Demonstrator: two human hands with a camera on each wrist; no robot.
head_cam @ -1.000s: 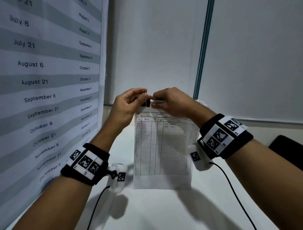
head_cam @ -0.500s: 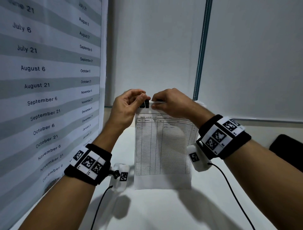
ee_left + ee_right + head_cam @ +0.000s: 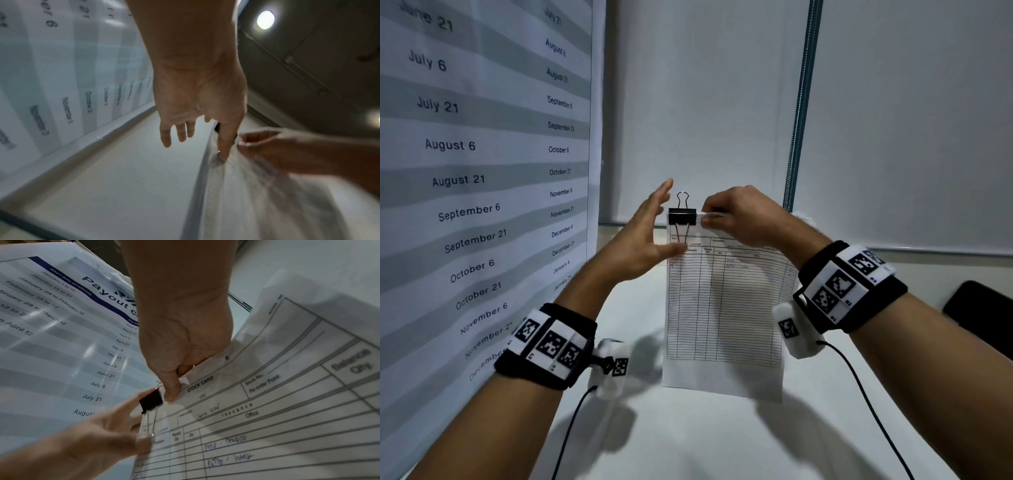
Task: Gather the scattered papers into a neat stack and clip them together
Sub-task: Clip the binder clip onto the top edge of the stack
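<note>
A stack of ruled stock-card papers stands upright, its lower edge at the white table. A black binder clip grips its top left edge, one wire handle up and the other folded down on the front sheet. My right hand pinches the top edge just right of the clip. My left hand is open beside the clip, fingers straight, thumb touching the lower handle on the papers. The left wrist view shows that hand spread, thumb on the sheet.
A big wall poster of dates runs close along the left. White wall panels with a teal strip stand behind. A black object lies at the table's right. Wrist-camera cables trail over the table.
My left hand has let go of the clip and spread open. The clip now sits on the papers with its handles released. My right hand keeps its pinch.
</note>
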